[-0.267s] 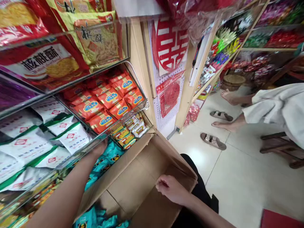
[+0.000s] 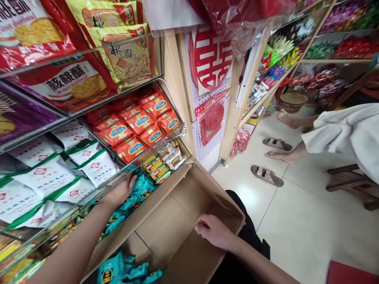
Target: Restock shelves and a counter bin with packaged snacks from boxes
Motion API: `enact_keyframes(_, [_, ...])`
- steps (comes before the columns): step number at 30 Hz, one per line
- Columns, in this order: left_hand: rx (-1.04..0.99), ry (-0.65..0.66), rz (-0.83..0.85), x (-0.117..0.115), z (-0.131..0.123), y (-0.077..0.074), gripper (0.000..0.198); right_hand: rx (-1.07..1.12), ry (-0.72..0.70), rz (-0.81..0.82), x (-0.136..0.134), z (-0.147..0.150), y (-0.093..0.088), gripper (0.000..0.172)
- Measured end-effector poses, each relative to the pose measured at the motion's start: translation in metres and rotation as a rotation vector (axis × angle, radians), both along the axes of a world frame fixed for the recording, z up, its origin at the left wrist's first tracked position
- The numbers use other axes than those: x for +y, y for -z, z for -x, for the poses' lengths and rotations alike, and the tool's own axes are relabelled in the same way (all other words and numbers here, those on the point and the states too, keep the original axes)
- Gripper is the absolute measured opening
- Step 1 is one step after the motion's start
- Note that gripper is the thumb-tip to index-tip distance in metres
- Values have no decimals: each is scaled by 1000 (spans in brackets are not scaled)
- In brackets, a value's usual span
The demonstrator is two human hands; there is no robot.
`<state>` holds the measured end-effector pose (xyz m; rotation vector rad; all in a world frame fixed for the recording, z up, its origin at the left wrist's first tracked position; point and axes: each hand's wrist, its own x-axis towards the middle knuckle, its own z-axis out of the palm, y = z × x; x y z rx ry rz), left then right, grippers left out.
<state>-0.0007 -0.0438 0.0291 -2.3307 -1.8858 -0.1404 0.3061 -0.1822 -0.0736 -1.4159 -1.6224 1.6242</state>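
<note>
Left hand (image 2: 118,192): the fingers reach under a clear shelf rail (image 2: 97,189) and rest on teal packets (image 2: 142,188) on the lowest shelf. The thumb sticks out, and it is unclear whether the fingers close on a packet. Right hand (image 2: 213,232): the fingers are bent in, gripping the edge of the near flap of an open cardboard box (image 2: 166,225). The box stands against the shelves, between the two arms. More teal packets (image 2: 127,271) lie in its near corner, and the rest of its bottom is bare cardboard.

Above the left hand, slanted shelves hold white and green bags (image 2: 44,177), red packets (image 2: 133,130) and large biscuit bags (image 2: 77,83). A red paper cut-out (image 2: 213,55) hangs on the end panel.

To the right is a pale tiled floor (image 2: 296,225). Another person in a white garment (image 2: 346,134) sits there on a wooden stool (image 2: 349,181), barefoot, with sandals (image 2: 266,175) beside their feet. Beyond them are a woven basket (image 2: 291,100) and more shelves of bright goods (image 2: 340,47).
</note>
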Motion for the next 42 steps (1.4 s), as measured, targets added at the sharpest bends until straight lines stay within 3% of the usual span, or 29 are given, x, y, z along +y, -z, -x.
enact_keyframes(3, [116, 11, 48, -23, -2, -1, 48, 4, 3, -11, 0, 1, 3, 14])
enact_keyframes(8, [231, -158, 32, -44, -2, 7, 58, 10, 10, -11, 0, 1, 5, 16])
enact_keyframes(16, [264, -382, 105, -33, -8, 8, 65, 58, 13, 6, 0, 3, 14, 13])
enact_keyframes(21, [204, -450, 171, -25, -24, -9, 60, 120, 31, 24, -2, 3, 21, 12])
enact_keyframes(24, [139, -388, 214, -53, -36, -32, 47, 128, 46, 56, -3, 2, 19, 12])
enact_keyframes(27, [38, -181, 144, -121, -50, -44, 37, 116, 52, 88, -5, 2, 15, 13])
enact_keyframes(29, [-134, 261, 104, -175, -57, -31, 28, 94, 46, 101, -6, 2, 14, 14])
enact_keyframes(30, [-163, 416, 228, -200, -58, -17, 27, 87, 38, 107, -6, 3, 15, 14])
enact_keyframes(31, [-164, 476, 362, -220, -57, 1, 30, 83, 30, 113, -7, 4, 16, 14])
enact_keyframes(33, [-130, 278, 541, -246, -51, 43, 45, 81, 9, 124, -8, 6, 19, 13])
enact_keyframes(35, [-86, -81, 650, -255, -42, 81, 60, 73, -14, 141, -9, 7, 22, 11])
enact_keyframes(36, [-83, -161, 649, -256, -38, 95, 61, 61, -21, 151, -10, 7, 24, 11])
enact_keyframes(38, [-116, -232, 626, -255, -32, 111, 53, 45, -27, 155, -12, 8, 26, 12])
enact_keyframes(42, [-256, -288, 540, -254, -26, 119, 41, 36, -30, 93, -18, 10, 29, 16])
